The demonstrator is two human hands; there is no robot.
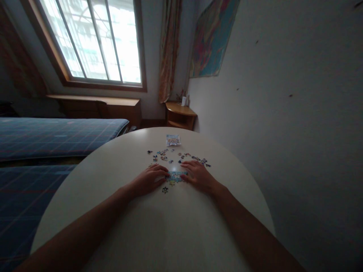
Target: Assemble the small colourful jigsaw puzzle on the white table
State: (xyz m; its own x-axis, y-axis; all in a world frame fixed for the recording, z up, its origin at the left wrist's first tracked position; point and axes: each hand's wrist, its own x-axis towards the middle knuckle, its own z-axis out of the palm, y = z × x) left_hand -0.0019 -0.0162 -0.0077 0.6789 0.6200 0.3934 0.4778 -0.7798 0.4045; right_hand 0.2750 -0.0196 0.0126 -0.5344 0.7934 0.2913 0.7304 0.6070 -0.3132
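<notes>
A partly joined jigsaw puzzle (176,176), a light blue strip with a ragged lower edge, lies flat on the white table in front of me. At its left end my left hand (153,176) grips it between thumb and fingers. My right hand (197,175) holds the opposite end, thumb at the edge and fingers curved over above it. Fingers hide both ends of the strip. One loose puzzle piece (165,190) lies just below, near my left thumb. Beyond my hands, several loose pieces (163,152) are scattered, with another group (195,157) behind my right hand.
A small picture sheet (172,140) lies on the round white table (113,162) behind the pieces. To the left is a bed with a blue plaid cover (56,138). A wooden corner shelf (181,109) stands past the far edge, and a wall (297,132) runs along the right.
</notes>
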